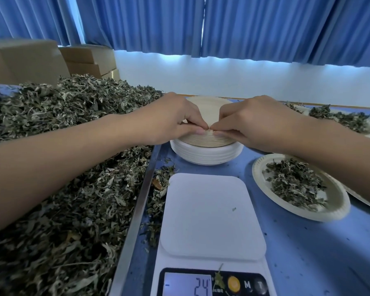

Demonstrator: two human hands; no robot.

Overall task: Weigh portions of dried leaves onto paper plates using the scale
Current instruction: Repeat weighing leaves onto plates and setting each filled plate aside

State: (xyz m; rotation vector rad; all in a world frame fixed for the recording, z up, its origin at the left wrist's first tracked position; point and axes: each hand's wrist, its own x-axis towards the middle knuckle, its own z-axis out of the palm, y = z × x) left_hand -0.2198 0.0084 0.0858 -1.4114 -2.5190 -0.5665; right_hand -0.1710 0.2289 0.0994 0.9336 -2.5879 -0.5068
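Head camera looks down on my two hands, which meet at the middle of the frame over a stack of paper plates. The stack's lower plates are white and the upper ones are tan, nested inside them. My left hand and my right hand both have their fingers curled, thumb and fingertips pinching the near rim of the topmost tan plate, the tips of both hands touching each other there.

Below the stack, at lower centre, sits the white kitchen scale. Its square platform carries one small leaf fleck, and its display at the bottom edge reads 24 with a dash at its left. A single dried leaf lies on the button panel beside the display.

At the right of the frame, partly under my right forearm, a paper plate holds a loose portion of dried leaves. Further plates with leaves lie at the upper right.

A big heap of dried leaves fills the left side, held in a metal tray whose rim runs just beside the scale; some leaves have spilled between the two onto the blue tabletop. Cardboard boxes stand at the upper left, and blue curtains hang across the top.
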